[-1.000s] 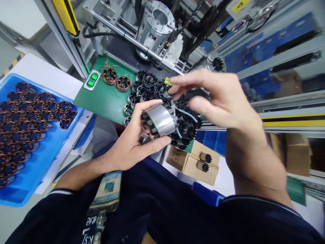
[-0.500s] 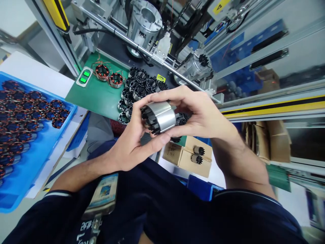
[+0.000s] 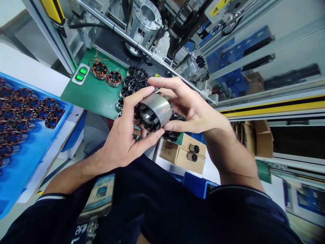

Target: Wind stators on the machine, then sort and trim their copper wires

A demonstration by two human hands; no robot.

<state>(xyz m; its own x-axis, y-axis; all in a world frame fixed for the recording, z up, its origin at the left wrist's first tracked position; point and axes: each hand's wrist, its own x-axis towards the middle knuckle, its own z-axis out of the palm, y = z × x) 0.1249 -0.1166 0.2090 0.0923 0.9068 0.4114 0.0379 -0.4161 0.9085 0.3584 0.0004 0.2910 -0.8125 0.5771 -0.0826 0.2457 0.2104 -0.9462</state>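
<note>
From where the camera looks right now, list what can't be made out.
All in the head view:
Far face of the metal cylinder: turned away behind the right-hand grip.
Part of the black ring pile: behind the left-hand grip and cylinder.
Rest of the blue tray: cut off by the left edge.
Any print on the badge: too small and blurred.

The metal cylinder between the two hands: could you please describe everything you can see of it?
The metal cylinder has a smooth, silvery, shiny outer band. Black, plastic-looking teeth ring its near end, which tilts toward the picture's lower left; its far end is partly hidden by fingers. The left hand grips the toothed side, the right hand the opposite side. It looks whole.
</note>
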